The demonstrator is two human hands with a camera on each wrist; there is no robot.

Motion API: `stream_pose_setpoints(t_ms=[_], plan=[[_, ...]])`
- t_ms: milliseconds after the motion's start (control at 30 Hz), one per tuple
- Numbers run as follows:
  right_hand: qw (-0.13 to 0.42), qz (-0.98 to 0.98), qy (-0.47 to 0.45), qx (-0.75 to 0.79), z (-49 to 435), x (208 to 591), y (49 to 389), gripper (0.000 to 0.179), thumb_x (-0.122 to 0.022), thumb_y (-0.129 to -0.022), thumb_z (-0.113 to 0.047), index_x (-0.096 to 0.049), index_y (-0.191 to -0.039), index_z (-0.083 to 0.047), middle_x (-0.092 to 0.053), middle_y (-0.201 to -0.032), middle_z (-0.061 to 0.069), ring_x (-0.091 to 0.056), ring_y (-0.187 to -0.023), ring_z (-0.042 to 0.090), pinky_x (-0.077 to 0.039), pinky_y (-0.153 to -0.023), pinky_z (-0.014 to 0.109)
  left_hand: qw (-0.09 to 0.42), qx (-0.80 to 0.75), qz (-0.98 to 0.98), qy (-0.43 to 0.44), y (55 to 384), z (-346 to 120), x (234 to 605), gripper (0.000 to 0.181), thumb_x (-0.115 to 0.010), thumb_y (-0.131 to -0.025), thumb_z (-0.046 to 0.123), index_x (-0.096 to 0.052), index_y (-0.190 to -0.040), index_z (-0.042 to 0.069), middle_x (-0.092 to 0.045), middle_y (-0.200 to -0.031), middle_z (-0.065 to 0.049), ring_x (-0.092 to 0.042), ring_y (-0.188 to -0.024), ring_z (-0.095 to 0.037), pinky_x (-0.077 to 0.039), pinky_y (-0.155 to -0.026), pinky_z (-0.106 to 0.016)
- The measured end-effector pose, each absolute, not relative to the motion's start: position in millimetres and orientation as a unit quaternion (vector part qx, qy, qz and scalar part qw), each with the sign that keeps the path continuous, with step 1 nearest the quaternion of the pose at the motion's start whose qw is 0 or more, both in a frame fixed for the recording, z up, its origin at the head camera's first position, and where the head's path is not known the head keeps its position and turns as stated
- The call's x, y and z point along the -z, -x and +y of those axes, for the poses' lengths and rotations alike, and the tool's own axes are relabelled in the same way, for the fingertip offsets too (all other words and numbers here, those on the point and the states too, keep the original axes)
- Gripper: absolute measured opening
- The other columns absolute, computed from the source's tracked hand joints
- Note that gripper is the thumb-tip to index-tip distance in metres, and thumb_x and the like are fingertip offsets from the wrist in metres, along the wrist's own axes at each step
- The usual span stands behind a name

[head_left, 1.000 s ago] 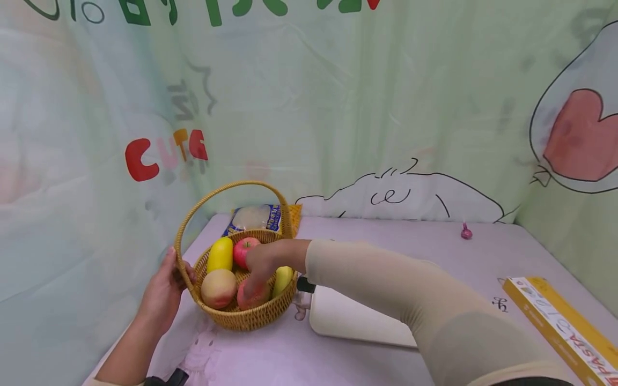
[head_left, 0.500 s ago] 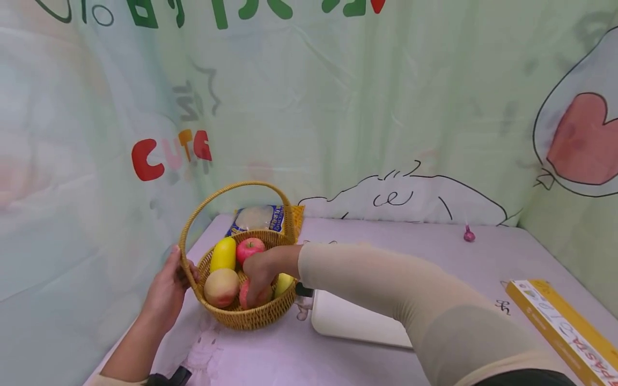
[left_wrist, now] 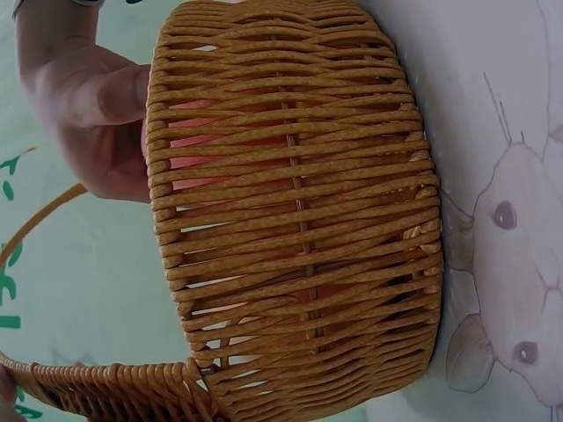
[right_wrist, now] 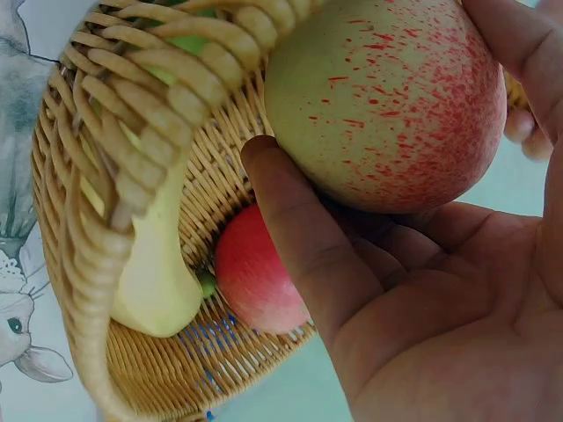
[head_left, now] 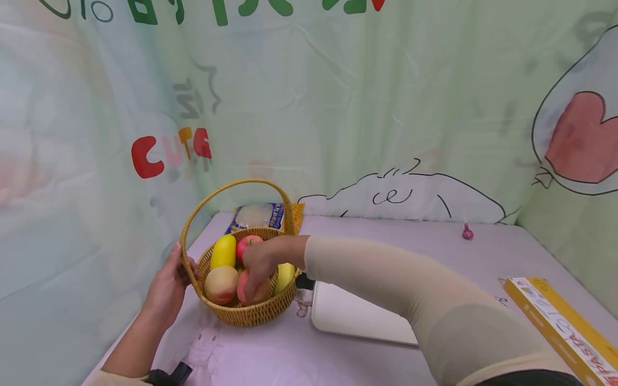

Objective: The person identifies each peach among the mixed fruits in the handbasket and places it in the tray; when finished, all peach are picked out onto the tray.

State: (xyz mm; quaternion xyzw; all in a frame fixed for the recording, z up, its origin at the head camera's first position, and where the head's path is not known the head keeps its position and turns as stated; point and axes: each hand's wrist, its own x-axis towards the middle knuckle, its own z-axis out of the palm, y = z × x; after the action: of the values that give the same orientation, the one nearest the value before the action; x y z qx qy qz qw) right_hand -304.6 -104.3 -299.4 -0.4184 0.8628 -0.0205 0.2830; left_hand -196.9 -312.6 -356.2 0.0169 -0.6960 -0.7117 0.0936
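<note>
A woven wicker basket [head_left: 241, 316] with a tall arched handle stands at the left of the table. My left hand [head_left: 166, 287] grips the foot of its handle on the left side. Inside the basket, my right hand [head_left: 258, 262] holds a round red-speckled fruit [right_wrist: 387, 105], fingers and thumb curled round it. Left of that hand lie a peach [head_left: 221, 284] and an oblong yellow fruit [head_left: 223, 252]. A red apple [head_left: 247, 244] sits behind it, partly covered by the hand. At the basket's right side is a pale yellow, elongated fruit [right_wrist: 158, 281].
Behind the basket lies a blue and yellow food bag [head_left: 256, 215]. A white board [head_left: 357, 313] is flat on the table, partly under the right forearm. A long yellow pasta box [head_left: 565, 327] lies at the right, a small purple onion-like item [head_left: 467, 232] farther back.
The right hand's fingers have closed round the fruit in the basket and shifted slightly. The left hand stays at the handle; the view shifts a little.
</note>
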Motion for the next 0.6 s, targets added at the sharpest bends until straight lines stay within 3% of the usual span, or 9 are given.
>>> stream_pose_setpoints(t_ms=[300,600], plan=[[0.226,0.876,0.423,0.053,-88.1,285.3,307.2,0.036,-0.082,-0.085,-0.046,-0.062,-0.077,-0.017,-0.05,-0.07,-0.005,-0.05,-0.071,0.01,-0.037,-0.063,0.022,0.088,0.708,-0.7,-0.017,197.3,-310.8,354.8,0.054,-0.031,-0.109,0.06,-0.056,-0.098,0.014,-0.056,-0.089,0.003,-0.054,-0.09,-0.017,-0.043,-0.09,-0.026],[0.219,0.867,0.434,0.104,-65.4,276.2,304.8,0.033,-0.081,-0.087,-0.046,-0.065,-0.08,-0.018,-0.054,-0.072,-0.006,-0.05,-0.071,0.01,-0.039,-0.063,0.023,0.09,0.716,-0.692,-0.019,195.3,-311.2,354.9,0.053,-0.032,-0.109,0.06,-0.057,-0.096,0.015,-0.056,-0.087,0.005,-0.055,-0.088,-0.015,-0.044,-0.09,-0.025]])
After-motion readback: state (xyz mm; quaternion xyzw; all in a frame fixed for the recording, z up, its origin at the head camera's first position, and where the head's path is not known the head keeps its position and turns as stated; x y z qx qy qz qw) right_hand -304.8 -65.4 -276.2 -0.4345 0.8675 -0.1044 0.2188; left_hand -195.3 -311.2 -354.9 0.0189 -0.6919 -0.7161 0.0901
